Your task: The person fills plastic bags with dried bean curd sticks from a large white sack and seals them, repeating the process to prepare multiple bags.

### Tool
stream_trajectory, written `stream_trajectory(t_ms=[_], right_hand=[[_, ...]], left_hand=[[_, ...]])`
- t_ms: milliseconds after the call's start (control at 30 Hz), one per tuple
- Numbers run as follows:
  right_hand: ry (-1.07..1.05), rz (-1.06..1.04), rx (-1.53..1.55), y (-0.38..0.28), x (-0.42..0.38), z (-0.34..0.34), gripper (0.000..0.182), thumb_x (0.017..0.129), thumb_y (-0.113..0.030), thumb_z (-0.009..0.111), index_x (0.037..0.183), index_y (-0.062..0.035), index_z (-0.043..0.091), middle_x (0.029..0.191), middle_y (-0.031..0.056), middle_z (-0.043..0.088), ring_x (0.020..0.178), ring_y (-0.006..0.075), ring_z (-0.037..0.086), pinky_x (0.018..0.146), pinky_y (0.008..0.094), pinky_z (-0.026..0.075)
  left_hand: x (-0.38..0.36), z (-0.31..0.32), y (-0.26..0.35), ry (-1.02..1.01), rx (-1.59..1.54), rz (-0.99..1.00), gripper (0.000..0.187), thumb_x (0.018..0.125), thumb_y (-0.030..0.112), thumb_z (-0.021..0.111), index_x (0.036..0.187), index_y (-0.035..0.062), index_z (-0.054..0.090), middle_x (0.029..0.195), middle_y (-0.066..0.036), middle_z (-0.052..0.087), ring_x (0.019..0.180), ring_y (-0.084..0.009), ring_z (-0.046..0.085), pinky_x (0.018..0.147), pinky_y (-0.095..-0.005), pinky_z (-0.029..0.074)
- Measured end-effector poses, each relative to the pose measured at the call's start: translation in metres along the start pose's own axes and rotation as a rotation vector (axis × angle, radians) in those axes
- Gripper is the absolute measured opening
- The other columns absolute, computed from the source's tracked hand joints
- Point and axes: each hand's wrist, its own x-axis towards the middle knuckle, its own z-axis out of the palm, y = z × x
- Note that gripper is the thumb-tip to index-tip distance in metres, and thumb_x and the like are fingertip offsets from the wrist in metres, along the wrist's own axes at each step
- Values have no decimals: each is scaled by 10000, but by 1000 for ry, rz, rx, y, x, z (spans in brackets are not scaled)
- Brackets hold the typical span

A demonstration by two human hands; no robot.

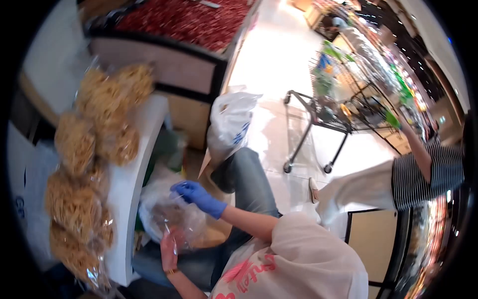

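Note:
A clear plastic bag (149,212) hangs over my lap, with something brownish inside that is too blurred to name. My right hand (198,198) wears a blue glove, its fingers closed on the bag's upper edge. On the near side, my left hand (170,248) is bare with a band at the wrist, and its fingers are closed on the bag's film. Beside the bag, several clear packs of pale yellow, noodle-like strands (74,202) lie on a white counter (127,214).
A white carrier bag (231,122) stands beyond my knee (249,174). A crate of red goods (184,22) is at the top. On the right, a person in a striped top (423,174) holds a loaded shopping cart (343,99) on the pale floor (269,60).

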Motion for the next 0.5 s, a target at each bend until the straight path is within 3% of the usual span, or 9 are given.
stream_trajectory(t_ms=[67, 133, 167, 200, 267, 333, 433, 500], right_hand=[[-63, -31, -19, -19, 5, -3, 276, 928, -245, 522, 1122, -60, 588, 963, 19, 650, 724, 47, 537, 642, 173, 436], [-135, -121, 12, -40, 11, -2, 274, 931, -232, 515, 1128, -53, 580, 986, 34, 647, 830, 63, 569, 714, 189, 459], [-193, -33, 46, -53, 5, -5, 337, 916, -203, 541, 1218, -54, 528, 1074, 59, 619, 935, 84, 565, 810, 224, 463], [-199, -48, 35, -61, 3, -12, 337, 916, -203, 541, 1218, -54, 528, 1074, 59, 619, 935, 84, 565, 810, 224, 463], [-488, -40, -108, -66, -4, -22, 462, 888, -177, 587, 1311, -57, 446, 1165, 69, 578, 1002, 117, 549, 887, 262, 444], [-625, -24, -551, -51, -12, -35, 579, 855, -155, 631, 1366, -62, 374, 1229, 71, 540, 1044, 147, 534, 945, 290, 414], [-662, -17, -580, -48, -33, -36, 549, 843, -151, 644, 1330, -34, 420, 1184, 68, 570, 1034, 164, 545, 942, 294, 417], [-571, 86, -282, -44, -37, -38, 465, 848, -154, 637, 1263, -5, 493, 1133, 76, 595, 1024, 164, 556, 924, 290, 431]], left_hand=[[-1, 26, 4, -25, 15, 4, 417, 827, 127, 629, 1195, -24, 502, 1094, -124, 610, 972, -198, 605, 816, -307, 498], [11, 28, -3, 18, 145, -40, 359, 813, 92, 637, 1139, -25, 542, 1031, -116, 630, 899, -182, 617, 772, -291, 507], [16, 29, -6, 88, 275, -118, 303, 798, 56, 644, 1082, -27, 582, 967, -107, 650, 827, -165, 630, 729, -275, 515], [22, 39, -2, 82, 275, -100, 303, 798, 56, 644, 1082, -27, 582, 967, -107, 650, 827, -165, 630, 729, -275, 515], [24, 64, 13, 308, 249, 101, 195, 785, 35, 649, 969, -26, 629, 855, -84, 665, 720, -143, 627, 662, -249, 510], [28, 70, 27, 333, 310, 190, 155, 789, 20, 638, 938, -25, 637, 839, -71, 663, 727, -142, 627, 670, -246, 504], [36, 54, 26, 313, 432, 268, 166, 800, 45, 637, 951, -24, 634, 825, -79, 658, 735, -130, 608, 648, -242, 494], [24, 70, 52, 293, 518, 197, 181, 821, 64, 627, 985, -12, 646, 880, -73, 662, 770, -130, 600, 688, -238, 486]])
